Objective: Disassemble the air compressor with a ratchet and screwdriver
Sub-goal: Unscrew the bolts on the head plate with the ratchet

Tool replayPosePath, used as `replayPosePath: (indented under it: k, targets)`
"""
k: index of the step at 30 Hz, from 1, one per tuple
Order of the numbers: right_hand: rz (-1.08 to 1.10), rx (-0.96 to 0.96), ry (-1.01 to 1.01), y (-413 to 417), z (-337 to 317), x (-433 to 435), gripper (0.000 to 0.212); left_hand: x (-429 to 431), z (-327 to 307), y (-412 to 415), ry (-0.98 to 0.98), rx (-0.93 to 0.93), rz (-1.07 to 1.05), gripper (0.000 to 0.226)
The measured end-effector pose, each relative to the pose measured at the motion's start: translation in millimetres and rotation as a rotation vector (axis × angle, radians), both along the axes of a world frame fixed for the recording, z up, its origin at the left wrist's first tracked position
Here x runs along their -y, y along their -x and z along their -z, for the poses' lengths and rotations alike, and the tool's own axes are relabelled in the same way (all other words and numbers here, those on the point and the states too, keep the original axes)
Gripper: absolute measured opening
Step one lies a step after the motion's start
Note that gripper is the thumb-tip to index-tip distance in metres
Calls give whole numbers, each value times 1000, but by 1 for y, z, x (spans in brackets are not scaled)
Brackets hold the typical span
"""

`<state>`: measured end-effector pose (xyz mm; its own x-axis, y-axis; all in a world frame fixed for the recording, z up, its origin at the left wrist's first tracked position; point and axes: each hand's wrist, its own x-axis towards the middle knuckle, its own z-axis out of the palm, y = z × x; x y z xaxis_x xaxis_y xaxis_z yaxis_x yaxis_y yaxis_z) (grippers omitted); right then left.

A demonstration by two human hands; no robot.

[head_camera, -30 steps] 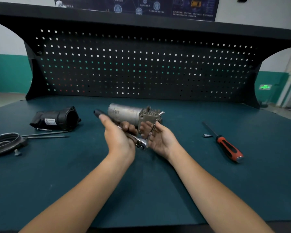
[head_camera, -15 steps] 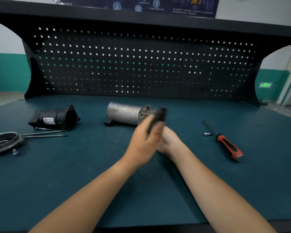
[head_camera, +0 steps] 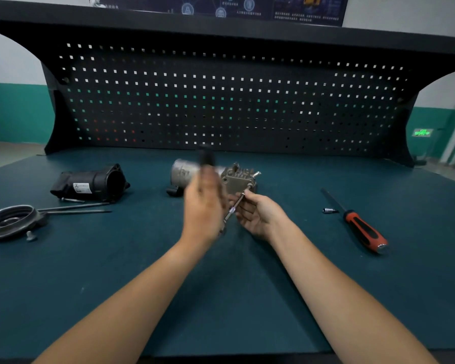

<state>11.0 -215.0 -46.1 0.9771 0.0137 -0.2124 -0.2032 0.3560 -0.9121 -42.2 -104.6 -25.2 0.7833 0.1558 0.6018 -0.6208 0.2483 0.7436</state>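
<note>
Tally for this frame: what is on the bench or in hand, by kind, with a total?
Hand tools: 2, ratchet, screwdriver
Compressor parts: 3, metal body, black housing, round cover
Long bolts: 2
Small loose pieces: 2, socket bit, screw
Total: 9

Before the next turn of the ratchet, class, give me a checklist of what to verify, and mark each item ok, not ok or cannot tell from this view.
1. Left hand grips the black-handled ratchet: ok, though blurred by motion.
2. Right hand steadies the thin steel extension bar: ok.
3. Bar tip seated on a bolt of the grey metal compressor body: cannot tell, the contact is too small to see.
4. Compressor body resting on the dark green bench mat: ok.
5. Red and black screwdriver lying clear of both hands: ok.
6. Small loose silver socket lying by the screwdriver shaft, not rolling: cannot tell.
</note>
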Motion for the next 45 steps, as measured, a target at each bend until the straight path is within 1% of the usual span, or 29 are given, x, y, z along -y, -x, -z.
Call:
replayPosePath:
  k: [1,2,3,4,5,7,8,9,10,11,12,14,15,16,18,20,22,24,26,28,30,33,35,36,38,39,41,43,45]
  targets:
    - [-10,8,2,3,0,1,28,2,4,4,-295,134,-11,33]
    - [-19,32,-21,8,0,3,28,4,10,7,-593,237,0,35]
    - [-20,71,-15,12,1,6,28,6,16,8,-843,305,25,41]
    - [-15,109,-17,16,1,9,29,8,20,9,-980,338,53,42]
    - [9,135,29,21,1,11,31,10,20,10,-970,344,63,43]
    - [72,131,110,20,0,11,31,13,15,11,-733,355,10,42]
    - [149,134,183,16,-1,8,28,14,11,12,-583,325,-25,35]
    - [242,145,296,11,-2,6,26,14,6,13,-429,255,-34,28]
    - [352,170,416,3,-2,6,23,15,1,11,-264,161,-35,27]
    - [443,230,500,-3,1,9,15,13,-4,8,-98,57,-22,31]
    - [466,299,558,-6,2,11,13,10,-9,4,42,-42,-23,35]
    - [321,406,683,-9,8,16,44,0,-12,-5,242,-216,-65,39]
    - [228,433,752,-9,11,16,55,-7,-12,-10,338,-302,-67,41]
    - [172,454,800,-11,14,15,63,-13,-11,-14,435,-390,-56,43]
    - [150,460,850,-13,16,15,68,-21,-5,-20,604,-561,-29,45]
    - [171,461,902,-13,17,18,67,-22,0,-22,696,-663,-8,46]
    - [178,484,948,-11,16,20,65,-22,-1,-19,707,-669,15,46]
    - [184,538,975,-8,16,17,61,-26,-10,-13,642,-610,51,45]
    - [190,576,996,-6,16,13,56,-36,-22,-4,530,-544,82,45]
    - [214,576,977,-6,15,12,49,-47,-32,5,414,-465,92,46]
    - [245,574,930,-6,13,13,42,-56,-37,11,343,-397,94,47]
    - [270,578,877,-5,10,12,35,-60,-38,16,305,-362,89,48]
    - [338,568,812,-2,10,10,34,-59,-38,17,308,-340,93,48]
    - [416,538,742,0,9,7,32,-58,-37,17,311,-322,96,49]
    - [537,378,497,5,6,4,22,-55,-35,18,316,-283,104,49]
    - [518,274,352,7,4,2,20,-54,-34,18,317,-265,108,49]
    - [358,96,111,15,1,-3,22,-51,-33,19,315,-236,114,49]
    - [217,9,-18,20,1,-8,26,-47,-31,19,301,-214,116,49]
    - [120,0,-73,22,1,-11,27,-45,-29,19,290,-205,116,50]
